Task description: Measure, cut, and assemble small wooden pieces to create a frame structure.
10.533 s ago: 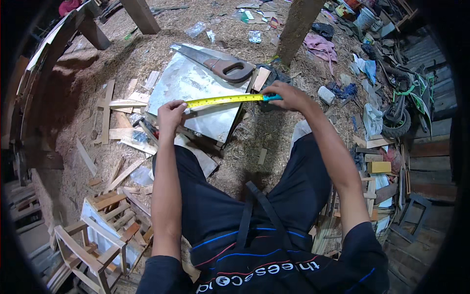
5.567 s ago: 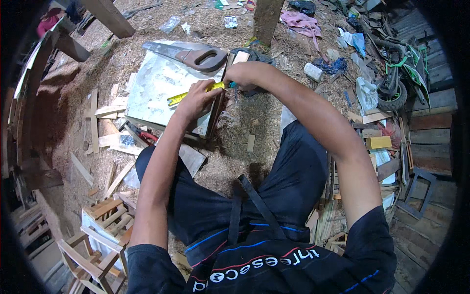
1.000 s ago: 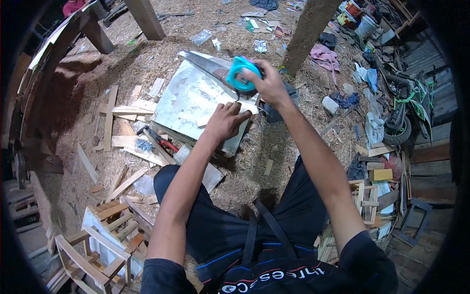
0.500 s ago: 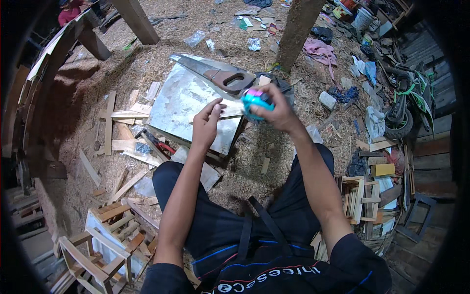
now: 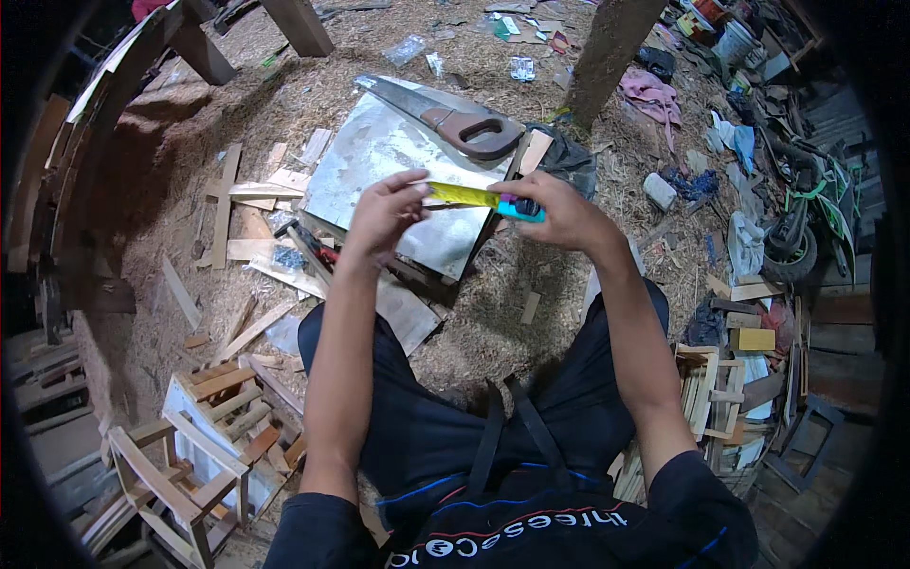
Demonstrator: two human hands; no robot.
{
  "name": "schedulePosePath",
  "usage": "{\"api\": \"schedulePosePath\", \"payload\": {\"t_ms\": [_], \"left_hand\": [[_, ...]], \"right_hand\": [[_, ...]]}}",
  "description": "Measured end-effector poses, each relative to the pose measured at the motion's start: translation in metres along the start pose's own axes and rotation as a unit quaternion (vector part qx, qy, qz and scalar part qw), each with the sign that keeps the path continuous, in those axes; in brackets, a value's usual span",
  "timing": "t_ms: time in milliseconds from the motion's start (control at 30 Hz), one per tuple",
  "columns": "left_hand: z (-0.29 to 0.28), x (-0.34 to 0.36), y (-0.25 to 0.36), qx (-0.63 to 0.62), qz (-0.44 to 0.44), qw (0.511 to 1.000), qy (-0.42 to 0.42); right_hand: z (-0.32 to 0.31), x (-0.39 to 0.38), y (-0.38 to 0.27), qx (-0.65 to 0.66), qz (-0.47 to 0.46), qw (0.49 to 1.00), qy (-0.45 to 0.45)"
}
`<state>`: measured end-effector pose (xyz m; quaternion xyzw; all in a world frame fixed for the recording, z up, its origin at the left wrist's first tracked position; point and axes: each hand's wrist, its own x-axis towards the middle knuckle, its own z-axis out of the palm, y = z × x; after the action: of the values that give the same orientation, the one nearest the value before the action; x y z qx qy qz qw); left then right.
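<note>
A tape measure (image 5: pixel 521 208) with a teal case sits in my right hand (image 5: pixel 567 214), whose fingers wrap around it. Its yellow blade (image 5: pixel 463 194) is drawn out a short way to the left. My left hand (image 5: pixel 387 211) pinches the blade's free end between thumb and fingers. Both hands are held over a low, pale-topped work table (image 5: pixel 353 156). A pale wooden strip lies just behind the blade, partly covered. Toward the table's far side rests a handsaw (image 5: pixel 474 136) with a brown handle, its blade pointing to the far left.
A hammer (image 5: pixel 296 230) and red-handled tool (image 5: pixel 328 254) lie by the table's left side, among wood offcuts (image 5: pixel 251 228). A post (image 5: pixel 616 57) rises beyond the table. Wooden frames (image 5: pixel 194 469) stand lower left, others (image 5: pixel 706 389) at right. A small motorbike (image 5: pixel 796 237) is far right.
The yellow blade has come out of the case, and its end is now between my left fingers. My right hand has turned the case sideways. The whole view has shifted slightly.
</note>
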<state>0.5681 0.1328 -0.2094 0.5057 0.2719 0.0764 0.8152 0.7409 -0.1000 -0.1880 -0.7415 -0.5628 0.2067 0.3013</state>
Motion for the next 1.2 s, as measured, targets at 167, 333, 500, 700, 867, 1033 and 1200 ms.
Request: {"api": "schedulePosePath", "payload": {"t_ms": [167, 333, 500, 700, 867, 1033, 1200], "left_hand": [[-0.06, 0.023, 0.001, -0.098, 0.001, 0.983, 0.154], [-0.073, 0.03, -0.014, 0.097, 0.018, 0.982, 0.161], [-0.078, 0.031, -0.023, 0.19, 0.046, 0.963, 0.185], [-0.082, 0.048, -0.042, 0.325, 0.094, 0.911, 0.237], [-0.084, 0.048, -0.045, 0.386, 0.101, 0.882, 0.253], [-0.066, 0.039, -0.038, 0.453, 0.12, 0.849, 0.245], [-0.082, 0.043, -0.04, 0.414, 0.126, 0.869, 0.24]], "right_hand": [[-0.01, 0.005, 0.049, -0.022, 0.088, 0.995, -0.045], [-0.028, -0.001, 0.059, -0.07, 0.131, 0.985, -0.085], [-0.027, 0.003, 0.045, -0.092, 0.135, 0.982, -0.091], [-0.02, 0.012, 0.055, -0.121, 0.147, 0.979, -0.069], [-0.021, 0.019, 0.057, -0.136, 0.125, 0.981, -0.063], [-0.017, 0.022, 0.054, -0.163, 0.122, 0.975, -0.086], [-0.005, 0.026, 0.054, -0.195, 0.123, 0.97, -0.079]]}}
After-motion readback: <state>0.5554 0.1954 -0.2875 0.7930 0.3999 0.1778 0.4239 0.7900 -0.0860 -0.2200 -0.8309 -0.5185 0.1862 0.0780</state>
